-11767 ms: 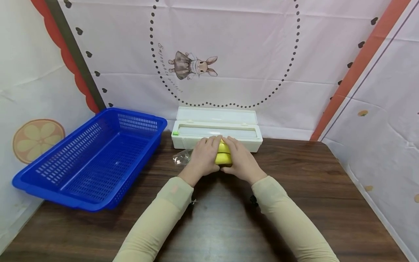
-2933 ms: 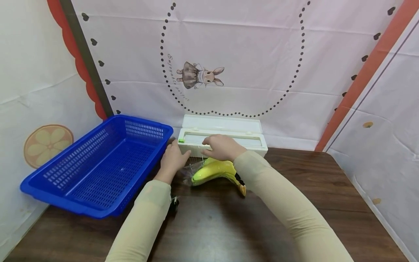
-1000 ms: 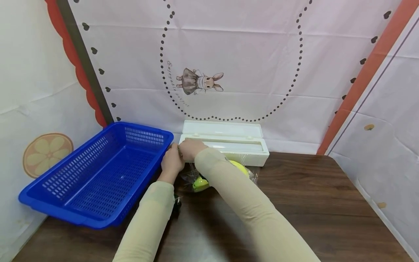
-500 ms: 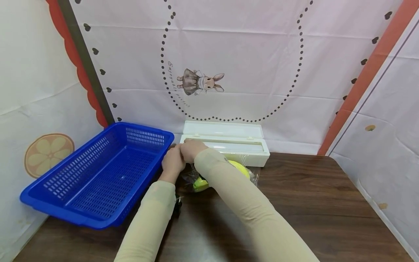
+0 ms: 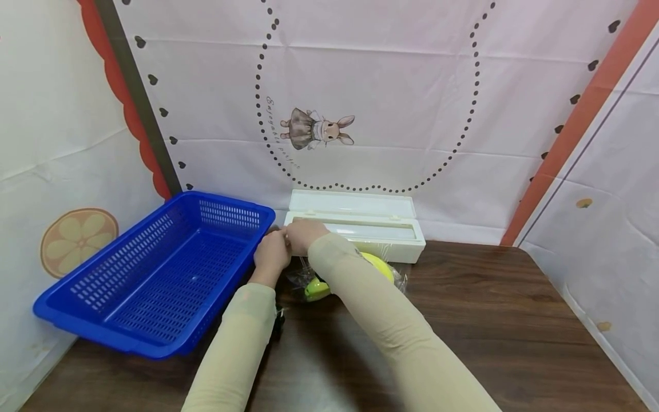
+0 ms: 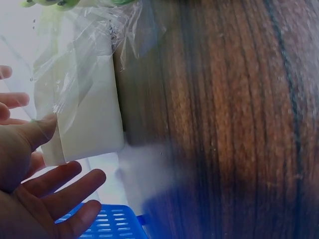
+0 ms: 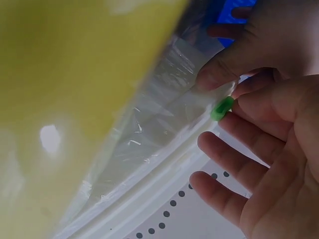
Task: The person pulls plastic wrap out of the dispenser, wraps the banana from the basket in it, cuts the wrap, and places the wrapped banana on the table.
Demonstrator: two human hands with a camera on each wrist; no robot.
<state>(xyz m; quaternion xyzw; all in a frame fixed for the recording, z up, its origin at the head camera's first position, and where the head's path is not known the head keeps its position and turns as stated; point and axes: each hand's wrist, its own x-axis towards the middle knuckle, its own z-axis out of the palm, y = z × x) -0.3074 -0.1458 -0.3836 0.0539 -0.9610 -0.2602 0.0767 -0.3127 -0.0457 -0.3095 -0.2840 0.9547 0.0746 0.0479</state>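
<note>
A white cling film dispenser stands at the back of the table with its lid up. My left hand holds its left end, thumb on the film at the corner and a finger behind. My right hand reaches across to the same end. In the right wrist view, its thumb and index finger pinch the small green slider on the dispenser's edge, other fingers spread. Bananas, with clear film about them, lie in front of the dispenser, partly hidden under my right forearm.
A blue plastic basket stands at the left, its rim close to my left hand. Dark wooden tabletop spreads to the right and front. A printed cloth hangs right behind the dispenser.
Earlier both hands held the bananas; then they lay down and my hands parted. My right hand has since moved left to the dispenser's end. Over the last second almost nothing has moved.
</note>
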